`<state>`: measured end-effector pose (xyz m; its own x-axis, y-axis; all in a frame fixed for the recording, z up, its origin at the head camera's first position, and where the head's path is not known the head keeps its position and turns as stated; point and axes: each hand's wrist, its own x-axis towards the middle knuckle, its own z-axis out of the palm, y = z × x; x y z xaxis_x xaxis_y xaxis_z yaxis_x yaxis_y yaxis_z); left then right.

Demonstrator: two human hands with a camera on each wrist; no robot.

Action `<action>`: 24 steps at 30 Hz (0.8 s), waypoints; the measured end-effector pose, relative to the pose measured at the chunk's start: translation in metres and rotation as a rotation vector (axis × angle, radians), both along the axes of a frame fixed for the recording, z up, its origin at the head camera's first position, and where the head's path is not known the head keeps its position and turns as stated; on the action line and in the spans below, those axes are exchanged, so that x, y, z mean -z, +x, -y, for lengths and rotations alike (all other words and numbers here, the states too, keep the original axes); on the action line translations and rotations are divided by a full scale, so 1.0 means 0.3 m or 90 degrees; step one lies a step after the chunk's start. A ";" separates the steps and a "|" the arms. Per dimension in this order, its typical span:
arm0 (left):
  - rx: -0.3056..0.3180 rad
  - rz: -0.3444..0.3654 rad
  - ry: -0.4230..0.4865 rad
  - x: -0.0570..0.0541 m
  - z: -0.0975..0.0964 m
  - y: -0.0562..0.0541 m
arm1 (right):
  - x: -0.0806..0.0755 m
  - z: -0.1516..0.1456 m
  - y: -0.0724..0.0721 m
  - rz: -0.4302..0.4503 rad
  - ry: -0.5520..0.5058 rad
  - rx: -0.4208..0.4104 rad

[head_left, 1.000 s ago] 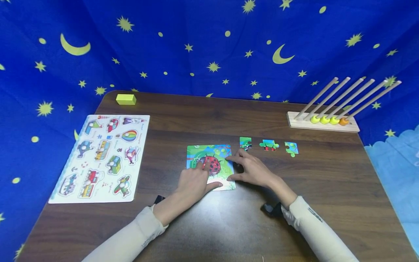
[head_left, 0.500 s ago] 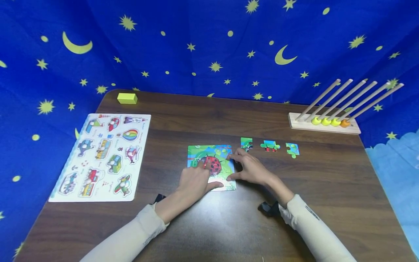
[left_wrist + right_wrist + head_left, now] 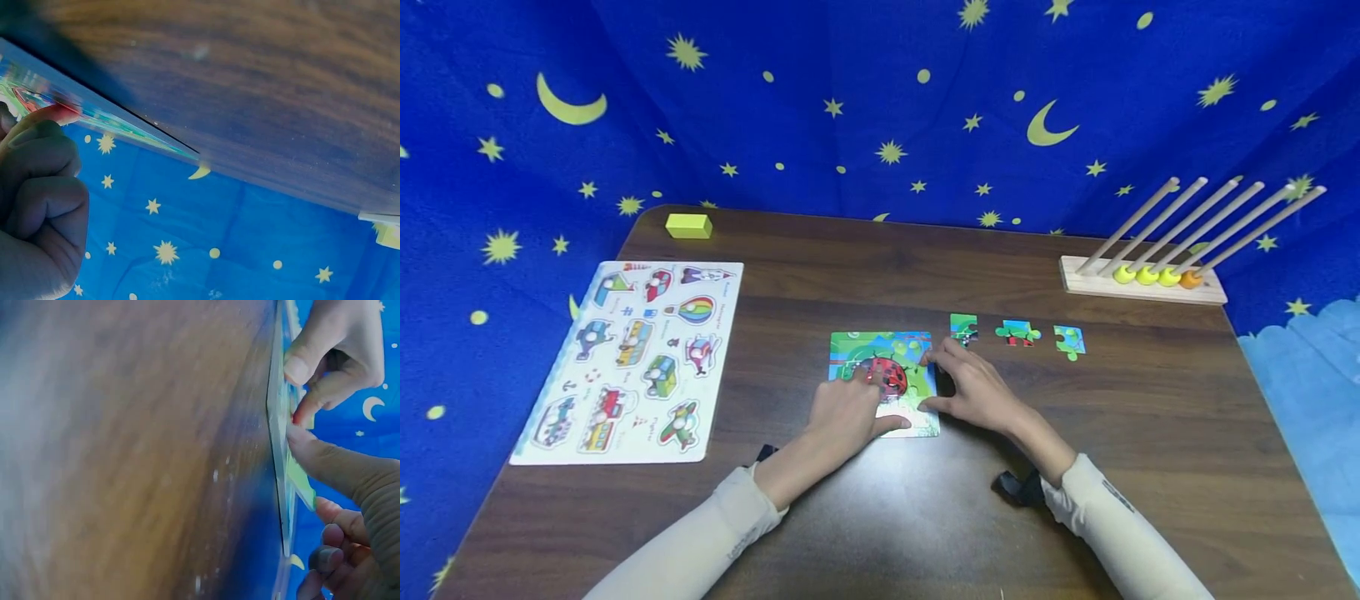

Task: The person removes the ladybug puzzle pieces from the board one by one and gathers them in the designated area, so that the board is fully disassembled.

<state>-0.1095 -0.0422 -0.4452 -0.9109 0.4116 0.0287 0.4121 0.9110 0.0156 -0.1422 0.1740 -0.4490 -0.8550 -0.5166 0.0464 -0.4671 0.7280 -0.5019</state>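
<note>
On my head view I count two bare hands over one worktop (image 3: 880, 542). The one ladybug puzzle (image 3: 842, 343) lies flat near the middle of it. The left hand (image 3: 846, 412) rests on the puzzle's near left part, thumb stretched along its near edge; the right hand (image 3: 977, 387) is at its right side. Just beyond the right hand I have three loose puzzle pieces (image 3: 1018, 332) in a row, apart from one another. Far right stands one bead stand (image 3: 1078, 282) with six slanting rods (image 3: 1202, 223) and four beads (image 3: 1146, 276), three yellow and one orange. On the left lie one picture board (image 3: 679, 371) and, beyond it, one yellow block (image 3: 688, 226). One blue curtain (image 3: 812, 50) hangs behind.

My left wrist view gives me one hand: a single finger straight, its tip pressing the puzzle, with the other fingers that show folded in, grasping nothing.

In my right wrist view both hands show. The right thumb and a fingertip pinch one green puzzle piece (image 3: 301, 482), tilted up from the puzzle's surface. The left thumb and one left fingertip touch the puzzle just beside it.
</note>
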 end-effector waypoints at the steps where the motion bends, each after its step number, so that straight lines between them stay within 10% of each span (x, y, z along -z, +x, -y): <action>1: 0.001 0.000 0.001 0.001 0.001 0.001 | 0.002 0.000 0.002 -0.004 0.000 0.000; 10: 0.002 -0.004 -0.011 0.010 0.004 0.002 | 0.002 -0.008 0.014 -0.072 0.016 -0.026; 24: 0.014 -0.012 -0.028 0.009 0.004 0.002 | 0.011 -0.011 -0.022 -0.023 0.023 -0.037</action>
<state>-0.1090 -0.0434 -0.4478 -0.9013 0.4323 0.0268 0.4315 0.9015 -0.0318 -0.1490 0.1772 -0.4523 -0.8217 -0.5671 0.0571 -0.5262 0.7163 -0.4583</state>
